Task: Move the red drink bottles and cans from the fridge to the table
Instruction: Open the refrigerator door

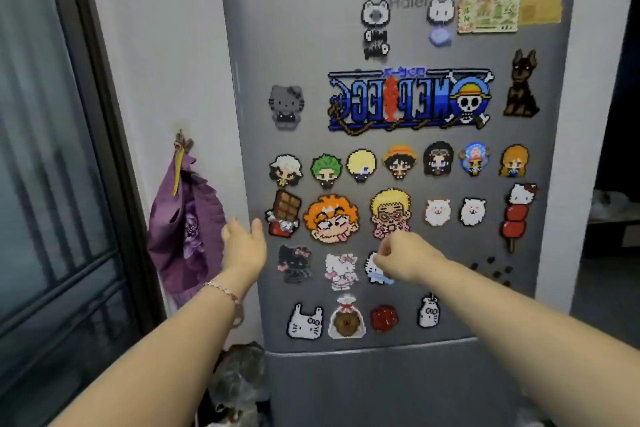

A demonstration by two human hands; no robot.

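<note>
A grey fridge [304, 45] fills the view, its upper door closed and covered with several pixel-art magnets. No red bottles or cans are visible; the inside is hidden. My left hand [242, 246] reaches toward the door's left edge, fingers spread and relaxed, holding nothing. My right hand [405, 260] hangs in front of the door's middle with fingers loosely curled, empty. Whether either hand touches the door I cannot tell. A seam [367, 347] separates the upper door from the lower door.
A purple cloth bag [187, 229] hangs from a wall hook left of the fridge. A dark-framed glass door [59, 184] stands at far left. Crumpled plastic bags [239, 381] lie on the floor by the fridge's lower left corner. A dim room opens at right.
</note>
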